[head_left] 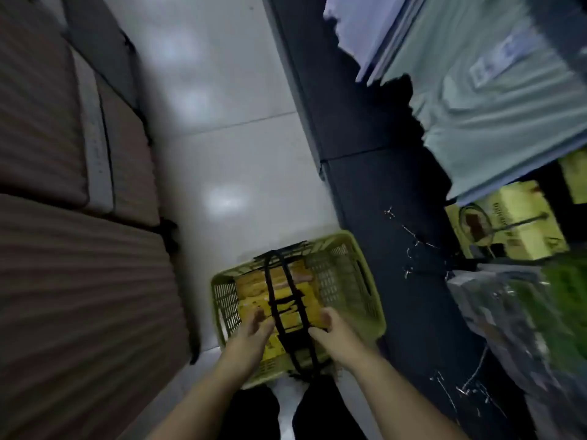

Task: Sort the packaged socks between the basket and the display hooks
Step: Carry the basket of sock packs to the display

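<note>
Head view, looking steeply down; motion blur throughout.

- Basket (336, 274): yellow-green plastic with mesh walls, standing on the white tiled floor (238, 138), lower centre of frame. Its two black handles (279, 300) lie folded across the open top, running from the far rim to the near rim.
- Packaged socks (309, 300): flat yellow packs stacked inside the basket, visible on both sides of the handles.
- Left hand (254, 325): inside the basket, left of the handles, over the yellow packs. Fingers extended and slightly spread, not grasping anything. Contact with the packs cannot be told.
- Right hand (327, 327): inside the basket, just right of the handles, thumb turned toward them. Fingers partly bent over the edge of a yellow pack; blur hides whether it grips, so I cannot tell.
- Display hooks (416, 242): thin bare metal prongs on a dark panel (365, 122), right of the basket; more at lower right.
- More yellow packs (514, 223) hang at the right edge of frame.
- Brown ribbed surface (63, 281) fills the left side.
- Dark trouser legs (254, 414) at bottom centre.
</note>
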